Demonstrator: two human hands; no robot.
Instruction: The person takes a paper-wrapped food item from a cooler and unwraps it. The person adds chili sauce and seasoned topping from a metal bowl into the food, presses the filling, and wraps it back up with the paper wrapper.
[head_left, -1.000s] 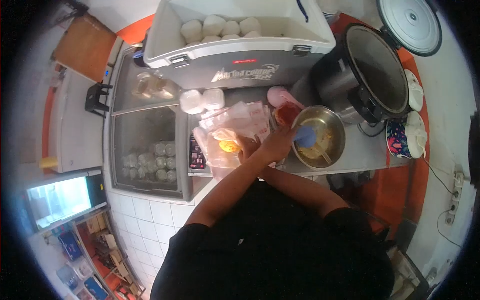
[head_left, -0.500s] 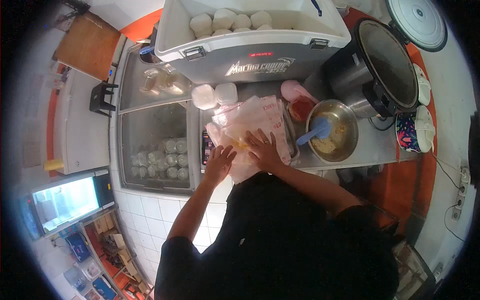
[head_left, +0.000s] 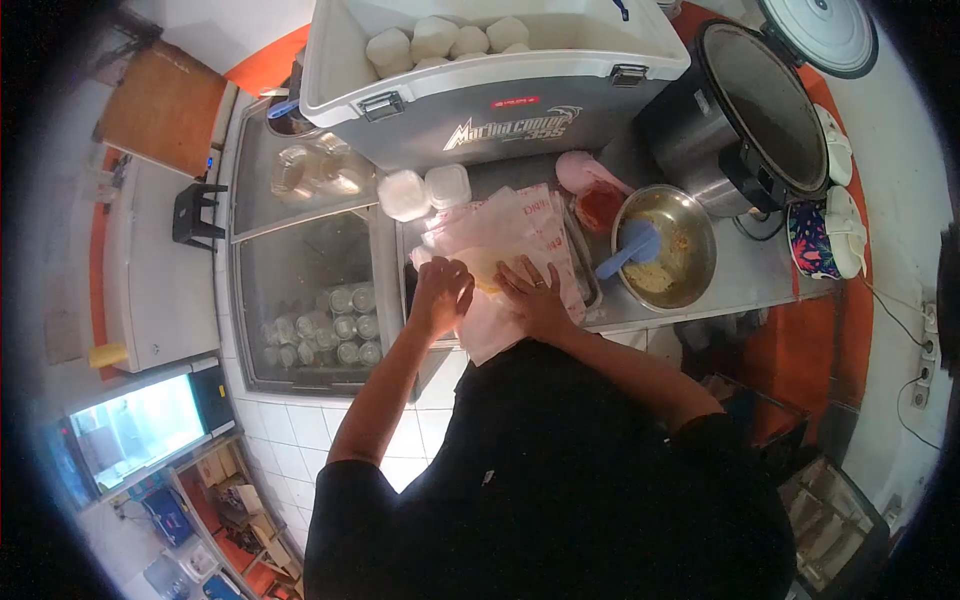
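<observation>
A stack of pinkish printed wrapping paper [head_left: 530, 225] lies on the counter in front of me, its front corner hanging toward my body. On the top sheet, between my hands, is something flat and yellowish [head_left: 487, 272], partly covered and too unclear to name. My left hand [head_left: 442, 297] is at the paper's left edge, fingers curled together on it. My right hand [head_left: 533, 297] lies on the paper with its fingers spread, fingertips beside the yellowish patch. To the right stands a metal bowl [head_left: 695, 270] containing a blue scoop [head_left: 632, 248] and some residue.
Behind the paper are two white-lidded tubs [head_left: 403, 195] and a large cooler [head_left: 480, 120] of round white items. A pink ladle [head_left: 577, 172] rests over a red container [head_left: 603, 205]. A tall pot [head_left: 690, 135] stands back right; a glass-topped chest [head_left: 310, 290] is left.
My left hand has moved up slightly along the paper's left edge, and its fingers have curled in. My right hand stays flat. The whole view has shifted a little.
</observation>
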